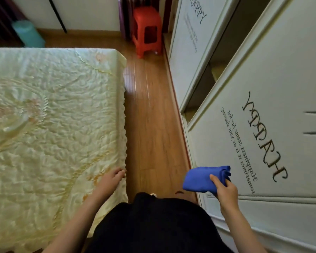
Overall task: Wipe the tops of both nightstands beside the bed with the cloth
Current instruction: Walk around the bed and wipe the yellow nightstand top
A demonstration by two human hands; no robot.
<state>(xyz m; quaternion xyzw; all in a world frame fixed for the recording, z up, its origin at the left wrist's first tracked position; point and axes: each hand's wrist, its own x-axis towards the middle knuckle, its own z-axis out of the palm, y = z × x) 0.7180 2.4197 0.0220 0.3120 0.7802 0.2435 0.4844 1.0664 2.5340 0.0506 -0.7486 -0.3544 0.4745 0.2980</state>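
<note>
Seen from the head camera, a person in dark clothing stands in the narrow strip of wooden floor (150,125) between the bed (53,115) and a pale wardrobe (263,79). The bed, covered with a wrinkled yellow-green quilt, lies to the person's left; the wardrobe, with dark lettering on its sliding doors, rises on the far side of the floor from the bed.

The right hand (225,190) is raised well clear of the bed, just in front of the wardrobe door. Its thumb and fingers are pinched on the folded blue cloth (202,178), which sticks out from the hand toward the bed side.

The left hand (112,179) rests at the bed's near edge, fingers curled loosely on the quilt where it drops over the side; whether it actually grips the fabric cannot be told.

Beyond the bed's far corner stands a red plastic stool (147,31) beside the wardrobe, and a teal cylinder-shaped bin (27,33) stands past the bed's far end. Neither nightstand shows in this view.
</note>
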